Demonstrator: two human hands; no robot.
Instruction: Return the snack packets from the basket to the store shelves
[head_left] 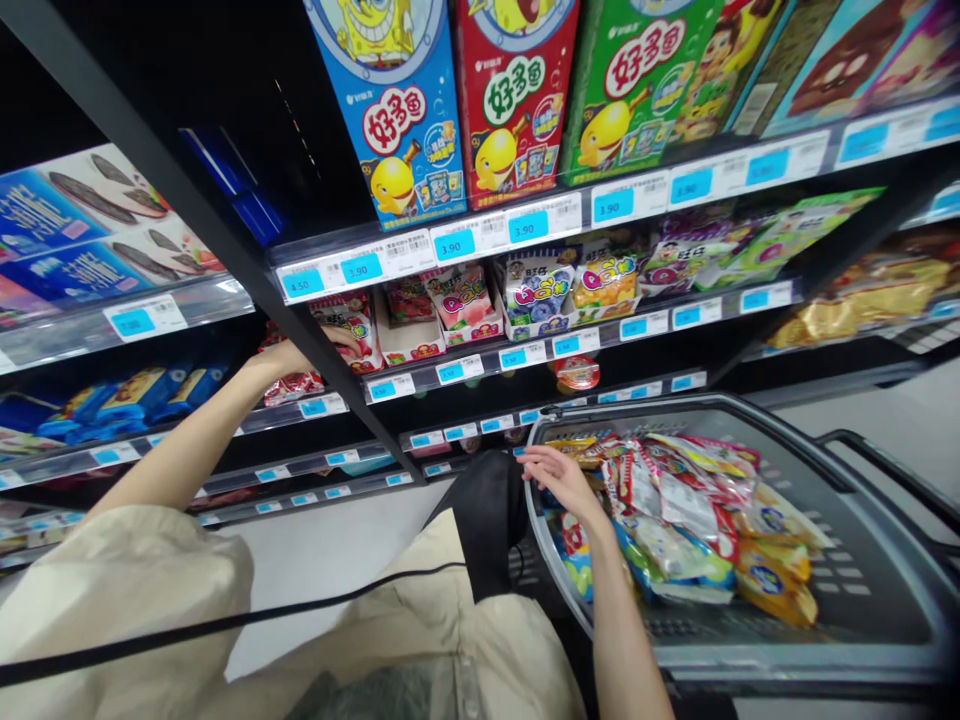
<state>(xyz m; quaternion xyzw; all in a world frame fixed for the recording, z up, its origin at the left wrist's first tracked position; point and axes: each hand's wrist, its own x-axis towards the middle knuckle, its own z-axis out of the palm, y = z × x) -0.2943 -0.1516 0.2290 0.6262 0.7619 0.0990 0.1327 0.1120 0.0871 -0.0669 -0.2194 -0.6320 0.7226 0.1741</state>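
My left hand [289,356] reaches into the lower shelf at the dark upright, which hides part of it. Its fingertips show on the right of the upright, stretched out against the front of a red gummy candy bag [349,318]. Another red candy bag [291,387] lies below that wrist. My right hand [561,478] hovers over the near left rim of the grey shopping basket [862,600], with its fingers loosely extended and nothing in them. Inside the basket lie several snack bags [682,500] in red, white, blue and gold.
Boxed snacks [401,130] in blue, red and green stand on the upper shelf. Beneath them, gummy bags [538,290] sit in small display trays. The upright [247,235] divides the shelving, with cookie boxes [90,225] on its left. The basket's handle [885,470] is at right.
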